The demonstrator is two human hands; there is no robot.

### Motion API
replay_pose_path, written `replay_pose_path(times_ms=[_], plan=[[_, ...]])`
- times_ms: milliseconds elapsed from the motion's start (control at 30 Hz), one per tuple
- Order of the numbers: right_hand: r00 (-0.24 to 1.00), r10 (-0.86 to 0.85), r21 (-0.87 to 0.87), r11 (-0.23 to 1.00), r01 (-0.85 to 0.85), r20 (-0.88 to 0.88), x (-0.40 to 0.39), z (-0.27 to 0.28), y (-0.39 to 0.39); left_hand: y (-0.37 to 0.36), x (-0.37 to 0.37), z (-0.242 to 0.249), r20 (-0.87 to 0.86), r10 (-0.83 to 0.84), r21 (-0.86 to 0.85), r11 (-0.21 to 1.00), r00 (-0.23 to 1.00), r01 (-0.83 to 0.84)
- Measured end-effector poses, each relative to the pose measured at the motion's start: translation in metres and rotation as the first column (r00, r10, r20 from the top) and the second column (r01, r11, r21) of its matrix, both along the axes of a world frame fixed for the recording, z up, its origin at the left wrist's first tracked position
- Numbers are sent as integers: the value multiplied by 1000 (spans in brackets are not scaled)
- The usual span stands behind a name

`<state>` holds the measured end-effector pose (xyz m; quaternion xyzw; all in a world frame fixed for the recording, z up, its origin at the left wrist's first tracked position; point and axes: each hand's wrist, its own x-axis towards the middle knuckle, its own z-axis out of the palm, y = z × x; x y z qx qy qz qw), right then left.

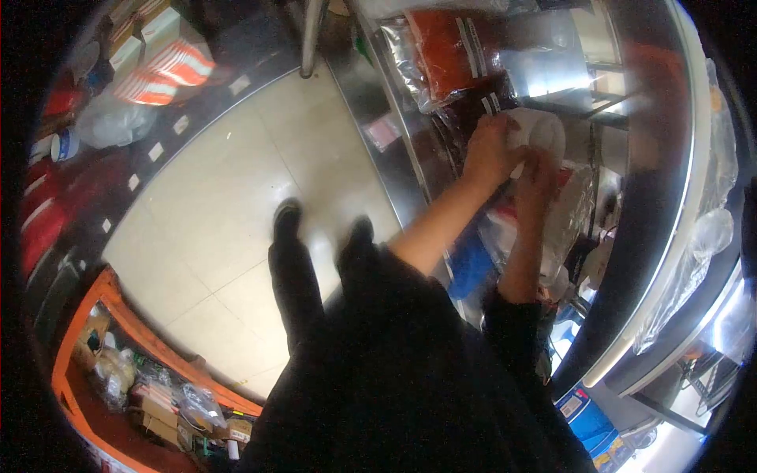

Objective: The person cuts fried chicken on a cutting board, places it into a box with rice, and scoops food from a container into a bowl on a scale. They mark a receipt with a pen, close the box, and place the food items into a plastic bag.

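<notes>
Fingers of the left hand (490,148) are closed on the near edge of a white rounded item (544,128); those of the right hand (537,172) bend against its lower side, blurred, and how tightly they close I cannot tell. The hands cover part of the item, so what exactly it is stays unclear.

From the left, an orange-and-white striped bag (167,75) lies near clear plastic (118,120), with red things (43,229) below, dim and cut off by the dark rim of the view. Lower down, an orange-framed shelf (79,315) holds a jumble too small to sort out. Two dark shoes (289,211) stand on the pale tiled floor (197,236). Past them, an orange packet (448,51) in shiny clear wrap lies above the hands. A blue thing (471,270), partly hidden, is between the forearms. Crumpled clear plastic (579,213) sits beside the right forearm. At far right, more clear wrap (682,296) hangs over a pale edge, and a blue carton (587,418) shows below.
</notes>
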<state>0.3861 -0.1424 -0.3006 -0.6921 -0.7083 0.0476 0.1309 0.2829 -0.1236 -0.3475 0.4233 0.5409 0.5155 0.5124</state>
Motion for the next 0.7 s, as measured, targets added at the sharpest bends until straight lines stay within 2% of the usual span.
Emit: replay_pose_path(times_ms=[100,200,300,400,500,600,667,700], plan=[[968,-245,-34,969,243,-59,-17,3,-6,4,0,1,1,-39,14,999,999,39],[951,-277,-25,961,277,-137,-17,-5,-15,7,-4,3,-42,-54,32,998,998,55],[954,-274,-197,949,247,-123,-18,7,-14,6,-7,-1,-46,-82,-8,997,996,81],[985,-163,-222,964,145,-64,-7,0,-10,8,-6,-13,-49,-130,-16,991,990,130],[996,-81,-156,985,76,-25,-3,-11,-3,8,-6,-14,-25,-175,-4,985,984,175],[976,-219,-254,943,214,9,-4,-6,0,7,-9,-4,-21,-198,-19,980,980,198],[977,-207,-207,959,193,-49,4,-10,-3,7,-11,2,-53,-221,-75,973,974,216],[977,-199,-183,966,181,-80,7,-12,-3,6,-8,0,-56,-181,-40,983,982,179]])
